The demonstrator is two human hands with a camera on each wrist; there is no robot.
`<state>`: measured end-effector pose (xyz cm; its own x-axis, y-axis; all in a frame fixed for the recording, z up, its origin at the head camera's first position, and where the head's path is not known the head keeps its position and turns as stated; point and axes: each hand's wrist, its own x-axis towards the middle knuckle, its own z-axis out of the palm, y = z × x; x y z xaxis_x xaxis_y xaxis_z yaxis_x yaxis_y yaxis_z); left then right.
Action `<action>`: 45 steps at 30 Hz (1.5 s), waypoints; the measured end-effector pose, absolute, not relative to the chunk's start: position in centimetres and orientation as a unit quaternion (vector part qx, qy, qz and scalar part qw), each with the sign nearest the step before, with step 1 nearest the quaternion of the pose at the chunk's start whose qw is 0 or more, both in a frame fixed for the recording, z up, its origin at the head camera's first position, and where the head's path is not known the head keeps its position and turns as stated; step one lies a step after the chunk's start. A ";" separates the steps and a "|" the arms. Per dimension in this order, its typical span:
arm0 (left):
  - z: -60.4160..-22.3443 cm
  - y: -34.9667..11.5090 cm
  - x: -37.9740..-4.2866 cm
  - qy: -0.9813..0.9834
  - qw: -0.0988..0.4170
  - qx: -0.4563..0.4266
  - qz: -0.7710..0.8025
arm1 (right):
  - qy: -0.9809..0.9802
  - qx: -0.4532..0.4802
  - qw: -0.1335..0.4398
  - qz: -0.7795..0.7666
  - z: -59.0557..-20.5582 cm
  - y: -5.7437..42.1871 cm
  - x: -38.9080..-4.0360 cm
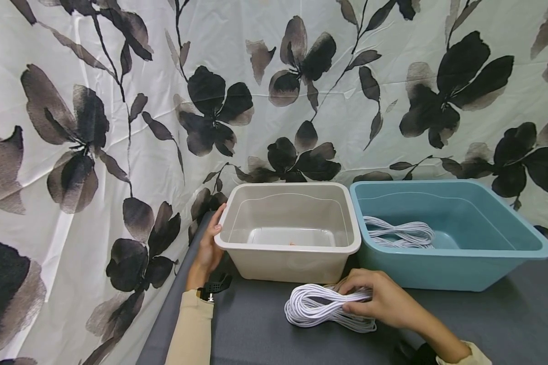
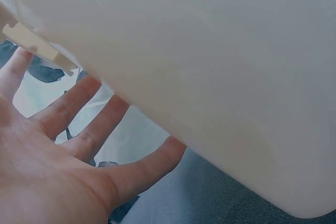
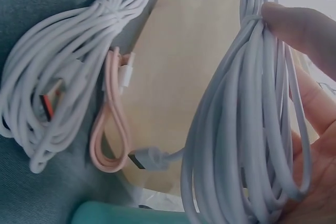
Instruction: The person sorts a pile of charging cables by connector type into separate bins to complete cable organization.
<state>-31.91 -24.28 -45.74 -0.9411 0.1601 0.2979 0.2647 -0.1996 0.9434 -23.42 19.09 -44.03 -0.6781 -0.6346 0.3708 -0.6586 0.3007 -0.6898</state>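
My right hand [image 1: 383, 299] pinches a coiled white USB cable [image 1: 319, 306] between thumb and fingers, low over the grey surface before the beige bin [image 1: 283, 263]. The right wrist view shows this gripped cable [image 3: 236, 124] close up, a USB plug [image 3: 144, 158] sticking out sideways. Beside it lie another coiled white USB cable [image 3: 63, 77] and a small pink cable [image 3: 110, 114]. In the head view, the hand partly hides this spot. My left hand [image 1: 210, 248] touches the beige bin's left side, and its fingers [image 2: 142, 174] look spread and nearly straight against the wall.
A blue bin [image 1: 456, 268] stands right of the beige one, with a coiled white cable [image 1: 404, 234] inside. A tiny orange bit shows in the beige bin. Behind hangs a white curtain [image 1: 255, 121] with dark flowers. The grey surface [image 1: 251, 324] runs along the front.
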 end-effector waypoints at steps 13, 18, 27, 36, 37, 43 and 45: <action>-45.9 -24.2 -31.7 -0.629 0.033 -0.161 -0.760 | -0.810 0.396 0.068 0.428 -42.7 19.6 -23.0; -46.0 -24.3 -31.7 -0.629 0.030 -0.166 -0.759 | -0.820 0.378 0.067 0.425 -41.9 19.6 -22.4; -46.0 -24.7 -31.7 -0.636 0.029 -0.170 -0.753 | -0.821 0.384 0.095 0.411 -39.4 19.6 -21.4; -45.8 -24.6 -31.7 -0.634 0.030 -0.170 -0.754 | -0.849 0.354 0.089 0.382 -36.3 20.4 -21.2; -45.8 -24.6 -31.7 -0.634 0.030 -0.170 -0.754 | -0.852 0.351 0.091 0.377 -35.8 20.5 -21.3; -45.7 -24.5 -31.6 -0.633 0.029 -0.166 -0.755 | -0.858 0.349 0.128 0.353 -33.2 22.0 -22.5; -45.7 -24.5 -31.6 -0.634 0.029 -0.166 -0.754 | -0.858 0.349 0.136 0.352 -32.6 22.6 -23.0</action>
